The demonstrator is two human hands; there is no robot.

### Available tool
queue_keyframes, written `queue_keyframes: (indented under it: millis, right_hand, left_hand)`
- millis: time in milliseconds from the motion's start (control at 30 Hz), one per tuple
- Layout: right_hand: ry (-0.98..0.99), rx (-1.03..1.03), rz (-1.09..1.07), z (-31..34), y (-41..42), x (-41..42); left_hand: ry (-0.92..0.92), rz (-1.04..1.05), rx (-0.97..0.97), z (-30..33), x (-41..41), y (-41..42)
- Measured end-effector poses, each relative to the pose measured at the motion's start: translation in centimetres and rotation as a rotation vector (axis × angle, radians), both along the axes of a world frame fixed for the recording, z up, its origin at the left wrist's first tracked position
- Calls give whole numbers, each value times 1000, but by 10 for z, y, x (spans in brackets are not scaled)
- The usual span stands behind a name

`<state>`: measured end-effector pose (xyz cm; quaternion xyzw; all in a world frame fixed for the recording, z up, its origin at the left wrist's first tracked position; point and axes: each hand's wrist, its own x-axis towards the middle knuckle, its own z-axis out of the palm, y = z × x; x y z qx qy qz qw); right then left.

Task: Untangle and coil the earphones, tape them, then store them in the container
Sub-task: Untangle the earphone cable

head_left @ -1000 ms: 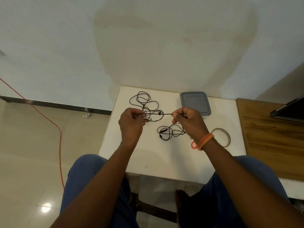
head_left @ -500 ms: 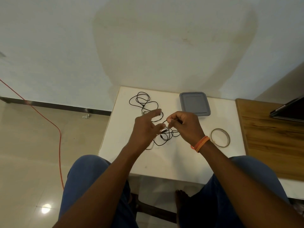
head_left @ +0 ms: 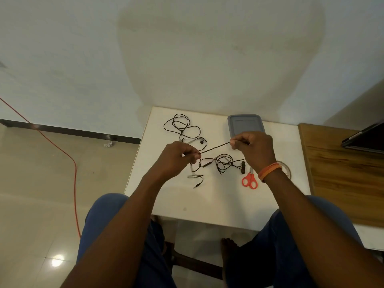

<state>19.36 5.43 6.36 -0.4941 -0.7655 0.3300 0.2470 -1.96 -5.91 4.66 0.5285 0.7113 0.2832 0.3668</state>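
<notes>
Earphones lie tangled mid-tabletop, and you pinch one stretch of their cord taut between your left hand and right hand, both sets of fingers curled tight on it, likely to see where it crosses the knot. A second looped cord waits toward the far left corner. Container sits lidded at the far edge, with scissors and tape roll near your right wrist, handy for later.
</notes>
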Motion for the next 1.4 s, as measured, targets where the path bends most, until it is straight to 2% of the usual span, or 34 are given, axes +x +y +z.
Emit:
queue_keyframes:
  millis: [233, 300, 467, 567, 667, 733, 833, 900, 1067, 1167, 1333, 1400]
  right_hand:
    - [-164, 132, 1, -2, 2, 6]
    - [-182, 109, -41, -2, 4, 9]
    - [-247, -69, -100, -7, 2, 10]
    - [-346, -96, -55, -7, 0, 7]
    - [-428, -180, 34, -12, -4, 4]
    - [-351, -234, 120, -16, -7, 3]
    - [-70, -355, 295, -8, -19, -9]
    - [83, -414, 330, -4, -27, -17]
    - [108, -367, 309, 3, -27, -17]
    - [-27, -174, 300, 5, -15, -9]
    - [-224, -22, -29, -6, 8, 15]
    - [-257, 20, -93, -10, 10, 18]
  left_hand:
    - [435, 8, -14, -3, -4, -2]
    - [471, 25, 8, -7, -5, -2]
    - [192, 133, 88, -9, 1, 0]
    - [116, 209, 160, -3, 13, 0]
    - [105, 170, 231, 0, 25, 0]
    - [82, 129, 247, -1, 33, 0]
    - [60, 65, 243, -1, 43, 1]
    - [25, 54, 233, 0, 45, 1]
    - [-203, 38, 119, 6, 39, 0]
    - [-205, 81, 111, 7, 33, 2]
    - [-221, 166, 83, 1, 13, 0]
    - [-191, 187, 79, 2, 14, -1]
